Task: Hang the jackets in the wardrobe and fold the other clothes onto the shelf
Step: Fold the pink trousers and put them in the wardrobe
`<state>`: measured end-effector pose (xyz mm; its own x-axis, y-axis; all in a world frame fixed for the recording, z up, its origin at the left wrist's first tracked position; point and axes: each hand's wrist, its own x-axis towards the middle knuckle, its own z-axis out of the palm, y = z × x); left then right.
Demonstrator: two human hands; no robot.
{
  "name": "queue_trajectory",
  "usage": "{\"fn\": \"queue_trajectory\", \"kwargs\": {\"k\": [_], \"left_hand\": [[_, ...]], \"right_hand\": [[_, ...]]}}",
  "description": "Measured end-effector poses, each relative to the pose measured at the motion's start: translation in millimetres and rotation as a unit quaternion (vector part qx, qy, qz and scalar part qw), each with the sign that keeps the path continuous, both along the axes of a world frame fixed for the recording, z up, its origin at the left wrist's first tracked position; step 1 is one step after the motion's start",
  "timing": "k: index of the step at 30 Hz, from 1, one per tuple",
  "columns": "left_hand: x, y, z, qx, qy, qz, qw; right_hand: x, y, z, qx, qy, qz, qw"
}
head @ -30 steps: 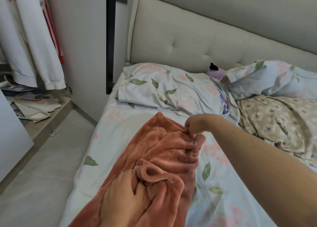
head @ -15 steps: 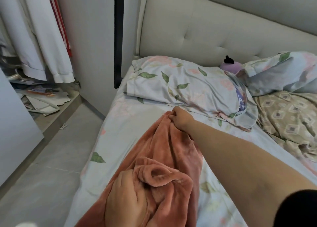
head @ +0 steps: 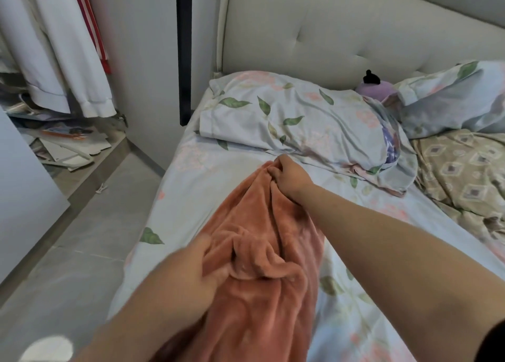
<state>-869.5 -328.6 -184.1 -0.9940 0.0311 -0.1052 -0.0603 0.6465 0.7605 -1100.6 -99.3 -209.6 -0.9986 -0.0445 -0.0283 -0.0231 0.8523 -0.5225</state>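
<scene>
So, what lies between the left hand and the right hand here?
Only the rumpled orange fleece garment, which both the left hand and right hand grip, lying on the bedsheet; head view.

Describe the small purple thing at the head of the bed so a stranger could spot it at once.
Find the padded beige headboard. At its foot, two leaf-print pillows meet, and the purple thing peeks from the gap between them. It alone is plain lilac, rounded, with a black tuft on top.

Soft even daylight; wide-angle edge warp, slight blur.
</scene>
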Motion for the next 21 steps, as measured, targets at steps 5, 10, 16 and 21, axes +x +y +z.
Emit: {"fn": "queue_trajectory", "kwargs": {"k": [5, 10, 16, 21], "left_hand": [[-25.0, -26.6, -9.8, -0.098, -0.049, 0.029, 0.994], [-7.8, -13.9, -33.5, -0.051, -0.075, 0.082, 0.993], [-11.8, -16.6, -37.6, 0.038, -0.066, 0.141, 0.987], [-5.3, -24.5, -23.1, 0.290, -0.019, 0.141, 0.946]], "right_hand": [[4.5, -12.4, -3.5, -0.001, 0.060, -0.006, 0.998], [29.9, -30.5, 10.7, 0.080, 0.134, -0.048, 0.987], [166.9, -48.0, 43.0, -0.189, 0.059, 0.062, 0.978], [214.3, -49.3, 34.0, -0.214, -0.077, 0.013, 0.974]]}}
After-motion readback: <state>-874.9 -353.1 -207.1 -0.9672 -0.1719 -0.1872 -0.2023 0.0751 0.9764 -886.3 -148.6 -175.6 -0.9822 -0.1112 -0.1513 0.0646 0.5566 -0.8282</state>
